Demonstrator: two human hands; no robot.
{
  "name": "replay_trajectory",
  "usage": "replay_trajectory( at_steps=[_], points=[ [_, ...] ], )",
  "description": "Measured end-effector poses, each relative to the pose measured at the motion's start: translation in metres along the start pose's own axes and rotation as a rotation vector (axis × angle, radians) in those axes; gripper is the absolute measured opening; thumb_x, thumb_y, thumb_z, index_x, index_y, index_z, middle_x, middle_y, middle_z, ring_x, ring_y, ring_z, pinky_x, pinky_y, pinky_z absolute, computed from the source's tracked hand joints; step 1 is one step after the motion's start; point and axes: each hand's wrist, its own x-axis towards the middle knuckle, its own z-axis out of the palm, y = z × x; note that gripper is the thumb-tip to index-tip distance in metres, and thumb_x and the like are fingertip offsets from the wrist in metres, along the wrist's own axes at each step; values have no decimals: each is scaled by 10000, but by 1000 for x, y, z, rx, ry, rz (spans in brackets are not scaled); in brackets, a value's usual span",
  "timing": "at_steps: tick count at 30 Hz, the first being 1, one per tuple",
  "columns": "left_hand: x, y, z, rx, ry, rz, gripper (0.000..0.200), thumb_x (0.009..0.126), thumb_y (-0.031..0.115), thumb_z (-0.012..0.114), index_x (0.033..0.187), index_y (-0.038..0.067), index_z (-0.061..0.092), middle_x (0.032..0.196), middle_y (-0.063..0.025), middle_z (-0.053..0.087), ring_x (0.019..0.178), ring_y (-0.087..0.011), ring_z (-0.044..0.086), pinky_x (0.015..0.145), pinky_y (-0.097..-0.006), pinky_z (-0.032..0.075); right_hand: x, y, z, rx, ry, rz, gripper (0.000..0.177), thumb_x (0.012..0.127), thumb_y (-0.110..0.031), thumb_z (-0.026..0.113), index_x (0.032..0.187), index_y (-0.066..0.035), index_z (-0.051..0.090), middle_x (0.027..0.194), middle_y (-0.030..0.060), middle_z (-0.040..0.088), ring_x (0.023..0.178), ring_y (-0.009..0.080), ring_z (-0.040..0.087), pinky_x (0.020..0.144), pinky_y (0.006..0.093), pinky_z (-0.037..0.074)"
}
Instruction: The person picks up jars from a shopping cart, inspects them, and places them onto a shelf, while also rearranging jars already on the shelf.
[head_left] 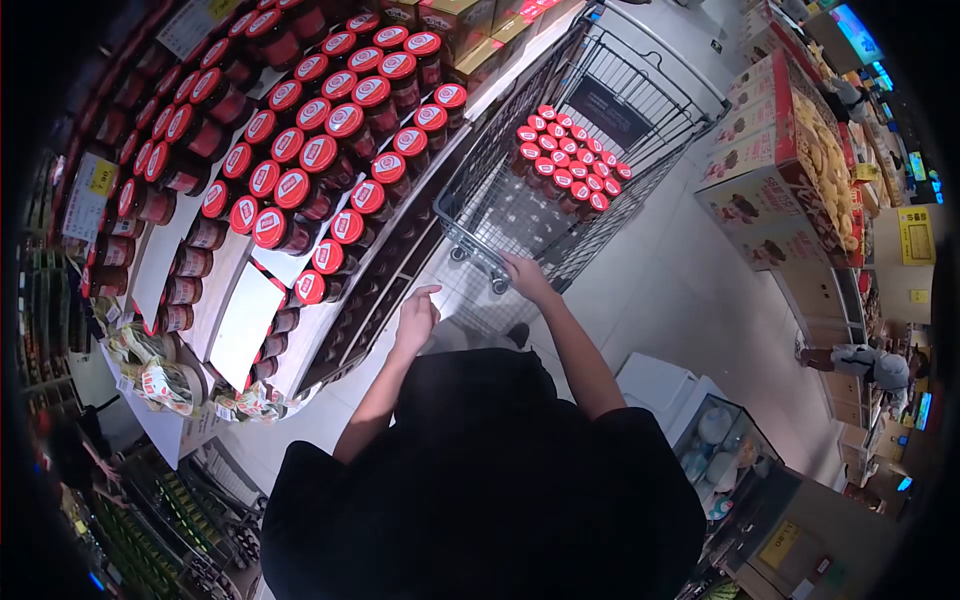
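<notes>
My left hand (417, 319) hangs beside the shelf's edge, its index finger pointing out and the other fingers loosely bent, with nothing seen in it. At the near end of the shopping cart (478, 247), my right hand (526, 276) holds the rim, its fingertips partly hidden. Toward the far end of the cart stand several red-lidded jars (572, 160), upright and packed close together. More red-lidded jars (319, 153) fill the tiered display on the left, in rows up to its edge.
Price tags (90, 195) hang on the display. Gold boxes (455, 25) sit beyond the jars. Across the aisle is a large printed carton (745, 170); a person (880, 368) stands farther right. Close by on the right is a glass-topped case (720, 450).
</notes>
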Motion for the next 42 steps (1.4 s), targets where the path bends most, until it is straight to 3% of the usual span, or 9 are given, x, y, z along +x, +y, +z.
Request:
replay_trajectory(
  at_steps=[2, 6, 21, 28, 30, 37, 39, 40, 42],
  points=[
    [-2, 1, 24, -41, 22, 2, 453, 1101, 304, 371, 1324, -31, 578, 632, -58, 611, 518, -116, 519, 549, -293, 433, 2, 11, -13, -183, -92, -27, 387, 1020, -357, 535, 1241, -87, 701, 1006, 238, 723, 963, 425, 688, 885, 474, 540],
    [-23, 19, 67, -29, -8, -121, 479, 1080, 378, 460, 1326, -11, 595, 698, -63, 658, 562, -96, 553, 536, -272, 436, 5, 12, -57, -467, -484, 47, 580, 1023, -562, 411, 1113, -84, 727, 1034, 230, 721, 978, 414, 689, 877, 497, 535],
    [-74, 1, 96, 140, -69, -151, 370, 1030, 297, 507, 1093, -25, 679, 809, -123, 719, 724, -226, 699, 720, -360, 547, -32, 5, -52, -474, -455, 146, 579, 1054, -533, 304, 1266, -141, 674, 1135, 213, 712, 1076, 422, 666, 945, 539, 506],
    [-67, -27, 75, 218, -15, -52, 315, 1009, 247, 542, 1131, -9, 680, 873, -96, 733, 730, -170, 674, 707, -329, 540, -59, 13, -30, -427, -412, 175, 570, 1057, -525, 302, 1322, -158, 650, 1174, 213, 696, 1103, 436, 647, 977, 520, 493],
    [-66, -31, 71, 224, -18, -128, 346, 981, 262, 542, 1159, 13, 703, 988, -207, 747, 953, -356, 721, 892, -426, 545, -67, 12, -24, -445, -411, 173, 571, 1058, -526, 300, 1326, -161, 648, 1186, 211, 692, 1108, 436, 645, 979, 520, 492],
    [-68, -42, 71, 251, 11, -137, 361, 979, 292, 555, 1154, 14, 705, 992, -223, 742, 976, -364, 717, 898, -431, 542, -93, -4, -20, -391, -458, 65, 571, 1052, -514, 357, 1228, -76, 678, 1113, 283, 686, 1074, 455, 649, 957, 532, 502],
    [-71, -42, 76, 267, 34, -118, 373, 981, 308, 558, 1143, 8, 707, 991, -229, 739, 978, -375, 713, 895, -437, 542, -100, -7, -27, -359, -642, 22, 528, 1029, -506, 434, 1253, -81, 651, 1102, 307, 681, 1070, 473, 648, 955, 546, 499],
    [-75, -41, 80, 271, 40, -122, 373, 981, 308, 558, 1143, 8, 707, 991, -229, 739, 978, -375, 713, 895, -437, 542, -104, -8, -33, -503, -708, -111, 616, 995, -515, 505, 1450, -101, 483, 1092, 281, 698, 1008, 474, 672, 923, 543, 519],
    [-80, -40, 87, 282, 70, -145, 383, 978, 316, 558, 1142, 4, 709, 984, -232, 738, 972, -386, 711, 887, -443, 543, -115, -5, -28, -476, -721, -118, 673, 974, -475, 558, 1509, -106, 385, 1160, 295, 669, 1037, 485, 659, 932, 540, 517]
  ],
)
